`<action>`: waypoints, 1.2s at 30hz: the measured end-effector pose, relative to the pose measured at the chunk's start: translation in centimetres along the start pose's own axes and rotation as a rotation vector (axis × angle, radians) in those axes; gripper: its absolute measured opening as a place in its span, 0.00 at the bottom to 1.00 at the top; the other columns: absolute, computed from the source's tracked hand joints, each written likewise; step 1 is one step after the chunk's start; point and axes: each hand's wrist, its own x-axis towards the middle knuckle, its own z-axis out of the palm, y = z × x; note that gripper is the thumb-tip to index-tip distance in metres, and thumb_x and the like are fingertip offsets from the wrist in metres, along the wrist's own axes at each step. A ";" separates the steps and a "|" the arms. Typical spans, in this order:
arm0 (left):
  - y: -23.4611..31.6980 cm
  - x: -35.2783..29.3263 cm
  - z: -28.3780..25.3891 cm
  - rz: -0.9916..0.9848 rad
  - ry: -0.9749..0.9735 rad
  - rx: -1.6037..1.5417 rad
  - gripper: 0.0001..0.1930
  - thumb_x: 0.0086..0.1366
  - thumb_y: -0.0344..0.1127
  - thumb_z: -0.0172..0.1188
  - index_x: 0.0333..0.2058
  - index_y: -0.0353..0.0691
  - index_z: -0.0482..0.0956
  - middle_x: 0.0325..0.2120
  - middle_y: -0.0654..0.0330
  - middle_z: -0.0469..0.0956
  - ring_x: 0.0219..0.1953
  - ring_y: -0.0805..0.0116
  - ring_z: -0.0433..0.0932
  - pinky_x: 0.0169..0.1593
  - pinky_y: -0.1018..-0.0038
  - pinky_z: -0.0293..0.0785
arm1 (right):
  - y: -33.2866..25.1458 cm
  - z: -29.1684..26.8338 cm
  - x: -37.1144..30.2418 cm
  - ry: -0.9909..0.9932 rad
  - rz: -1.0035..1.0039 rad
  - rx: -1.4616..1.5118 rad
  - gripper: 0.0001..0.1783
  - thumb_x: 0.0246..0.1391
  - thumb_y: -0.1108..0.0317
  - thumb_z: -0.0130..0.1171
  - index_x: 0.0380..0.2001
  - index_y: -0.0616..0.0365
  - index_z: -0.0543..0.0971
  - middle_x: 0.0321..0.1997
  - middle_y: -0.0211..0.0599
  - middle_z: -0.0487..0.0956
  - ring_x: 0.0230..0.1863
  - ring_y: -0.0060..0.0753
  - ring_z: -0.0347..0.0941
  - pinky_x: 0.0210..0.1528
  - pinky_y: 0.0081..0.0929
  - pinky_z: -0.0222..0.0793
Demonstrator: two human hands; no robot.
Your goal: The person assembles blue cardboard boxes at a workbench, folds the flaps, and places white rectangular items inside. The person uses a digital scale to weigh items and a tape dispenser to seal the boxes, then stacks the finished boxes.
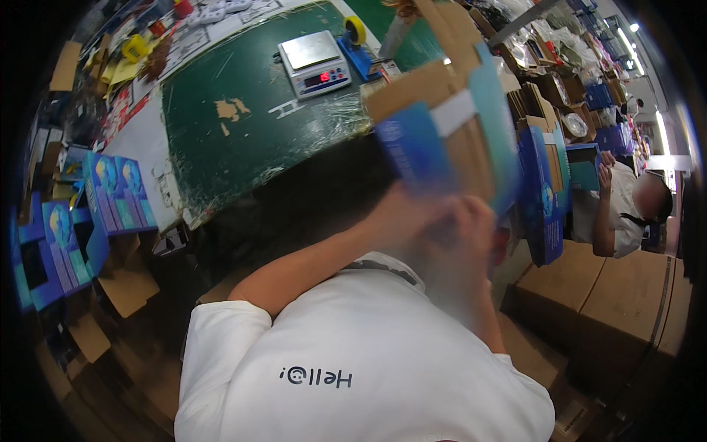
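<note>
Mostly smeared by motion: the left hand [421, 208] and right hand [475, 221], both rightward of the scale [317, 65] and nearer the person.
Blue-and-teal carton: right of the scale, on its near side, brown board showing; its lower end dissolves into blur at the hands.
Left fingers: at the carton's lower end; how far open, or whether pinching, cannot be told.
Right fingers: apparently curled, just beside the left hand; grip on the carton unclear.
Tape dispenser [356, 51]: just right of the scale, partly behind clutter.
Co-worker [622, 199]: far right of the scale, face obscured.
</note>
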 end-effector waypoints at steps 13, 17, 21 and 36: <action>-2.0 -17.7 -16.9 0.110 0.782 -0.110 0.22 0.71 0.31 0.74 0.61 0.40 0.79 0.48 0.61 0.85 0.47 0.69 0.84 0.50 0.69 0.83 | -3.2 7.5 19.0 -0.319 0.048 0.539 0.23 0.73 0.54 0.68 0.55 0.64 0.85 0.36 0.23 0.80 0.38 0.16 0.71 0.40 0.22 0.68; -1.5 -22.9 -17.6 0.233 1.603 0.615 0.26 0.65 0.37 0.80 0.58 0.37 0.82 0.43 0.56 0.85 0.42 0.65 0.84 0.44 0.69 0.83 | -7.3 10.7 18.0 -0.341 -0.040 0.505 0.17 0.74 0.55 0.66 0.43 0.61 0.85 0.27 0.23 0.78 0.29 0.15 0.69 0.30 0.28 0.65; -1.3 -22.0 -15.9 0.409 1.364 1.123 0.30 0.55 0.40 0.85 0.54 0.39 0.82 0.48 0.53 0.82 0.51 0.46 0.81 0.54 0.54 0.79 | -10.5 13.1 14.5 -0.414 -0.188 0.343 0.23 0.72 0.47 0.67 0.42 0.59 0.83 0.22 0.42 0.78 0.23 0.35 0.76 0.31 0.35 0.71; -2.6 -14.4 -13.2 -0.129 1.115 0.054 0.15 0.79 0.40 0.66 0.37 0.33 0.83 0.28 0.61 0.83 0.30 0.72 0.82 0.37 0.71 0.80 | -5.8 21.3 20.3 -0.510 -0.994 0.054 0.77 0.27 0.47 0.91 0.84 0.31 0.60 0.82 0.53 0.62 0.77 0.62 0.62 0.76 0.57 0.59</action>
